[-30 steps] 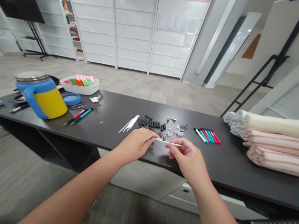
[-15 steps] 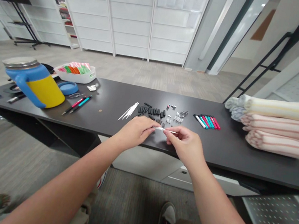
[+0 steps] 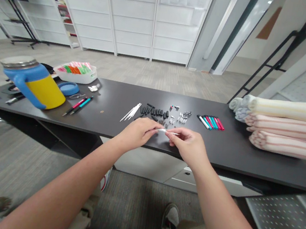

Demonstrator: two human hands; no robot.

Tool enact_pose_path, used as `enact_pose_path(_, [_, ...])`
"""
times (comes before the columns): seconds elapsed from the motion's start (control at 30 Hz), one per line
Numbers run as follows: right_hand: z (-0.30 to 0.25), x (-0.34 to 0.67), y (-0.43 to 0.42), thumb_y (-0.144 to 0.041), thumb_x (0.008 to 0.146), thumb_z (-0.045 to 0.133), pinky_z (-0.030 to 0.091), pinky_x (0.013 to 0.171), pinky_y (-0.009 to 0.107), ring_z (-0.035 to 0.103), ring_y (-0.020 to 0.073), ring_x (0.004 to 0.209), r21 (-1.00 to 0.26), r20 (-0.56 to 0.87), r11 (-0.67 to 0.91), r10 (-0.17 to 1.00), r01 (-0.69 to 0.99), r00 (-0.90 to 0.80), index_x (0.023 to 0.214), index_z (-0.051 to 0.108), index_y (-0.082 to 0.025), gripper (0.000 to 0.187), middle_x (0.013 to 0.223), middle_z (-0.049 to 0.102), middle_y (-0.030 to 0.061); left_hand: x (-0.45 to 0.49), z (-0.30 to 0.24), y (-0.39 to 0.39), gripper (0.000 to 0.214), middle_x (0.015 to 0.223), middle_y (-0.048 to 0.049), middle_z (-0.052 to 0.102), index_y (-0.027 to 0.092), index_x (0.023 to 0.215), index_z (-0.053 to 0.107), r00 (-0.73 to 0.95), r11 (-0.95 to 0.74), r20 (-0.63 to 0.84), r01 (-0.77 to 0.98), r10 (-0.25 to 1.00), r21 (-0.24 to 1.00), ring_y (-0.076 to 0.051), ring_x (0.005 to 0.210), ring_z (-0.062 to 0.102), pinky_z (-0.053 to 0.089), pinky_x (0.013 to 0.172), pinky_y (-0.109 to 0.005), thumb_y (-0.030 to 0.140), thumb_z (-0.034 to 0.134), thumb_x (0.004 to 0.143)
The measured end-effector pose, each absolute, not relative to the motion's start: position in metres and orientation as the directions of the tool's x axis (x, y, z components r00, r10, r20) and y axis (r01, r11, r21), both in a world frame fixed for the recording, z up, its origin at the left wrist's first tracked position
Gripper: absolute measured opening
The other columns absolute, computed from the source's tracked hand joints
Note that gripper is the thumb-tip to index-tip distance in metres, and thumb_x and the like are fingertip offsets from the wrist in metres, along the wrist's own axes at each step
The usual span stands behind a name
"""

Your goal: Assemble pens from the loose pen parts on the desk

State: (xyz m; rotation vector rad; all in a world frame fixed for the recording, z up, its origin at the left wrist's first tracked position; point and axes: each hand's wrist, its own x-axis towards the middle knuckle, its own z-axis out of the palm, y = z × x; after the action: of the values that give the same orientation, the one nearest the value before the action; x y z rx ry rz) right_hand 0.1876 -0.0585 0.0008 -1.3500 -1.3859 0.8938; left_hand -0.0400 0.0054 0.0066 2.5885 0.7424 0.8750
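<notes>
My left hand (image 3: 142, 131), closed in a pinch, holds the left end of a white pen barrel (image 3: 162, 130) above the desk's front edge. From the right, my right hand (image 3: 185, 141) pinches a thin white pen refill (image 3: 176, 134) in line with the barrel. Fingers hide where the two pieces meet. Beyond my hands lie loose white refills (image 3: 131, 112), black rubber grips (image 3: 157, 112), small clear tips (image 3: 181, 120) and silvery clips (image 3: 188, 114). A row of white, teal and pink pen barrels (image 3: 210, 122) is to the right.
On the dark desk (image 3: 108, 99), a blue and yellow mug (image 3: 36, 83), its blue lid (image 3: 68, 88), a white basket of colourful packets (image 3: 74, 74) and two assembled pens (image 3: 78, 106) stand or lie at left. Rolled striped towels (image 3: 288, 127) are stacked at right.
The view has shifted slightly. Both hands keep their pinch on the white pen pieces, with hardly any movement; the parts on the desk lie as before.
</notes>
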Motion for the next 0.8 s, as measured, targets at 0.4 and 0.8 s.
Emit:
enact_pose_path(0.4, [-0.0003, 0.1882, -0.0573, -0.056, 0.083, 0.083, 0.045, 0.055, 0.030, 0.066, 0.0203, 0.060, -0.935, 0.150, 0.117, 0.986, 0.335, 0.076, 0.096, 0.085, -0.020, 0.039, 0.065, 0.072, 0.0040, -0.0391, 0.0074, 0.0034, 0.025, 0.118, -0.0059, 0.079, 0.023, 0.123, 0.072, 0.673, -0.811, 0.461, 0.409, 0.578, 0.419, -0.023, 0.110, 0.071, 0.053, 0.100, -0.039, 0.021, 0.055, 0.104])
enact_pose_path(0.8, [-0.0053, 0.1881, -0.0524, -0.056, 0.082, 0.084, 0.054, 0.059, 0.029, 0.068, 0.0169, 0.060, -0.980, 0.129, 0.117, 0.990, 0.163, 0.062, 0.098, 0.073, -0.018, 0.042, 0.075, 0.072, 0.0025, -0.0389, 0.0057, 0.0068, 0.022, 0.121, -0.0058, 0.078, 0.022, 0.120, 0.071, 0.638, -0.805, 0.499, 0.395, 0.587, 0.442, -0.023, 0.113, 0.070, 0.054, 0.103, -0.040, 0.023, 0.056, 0.105])
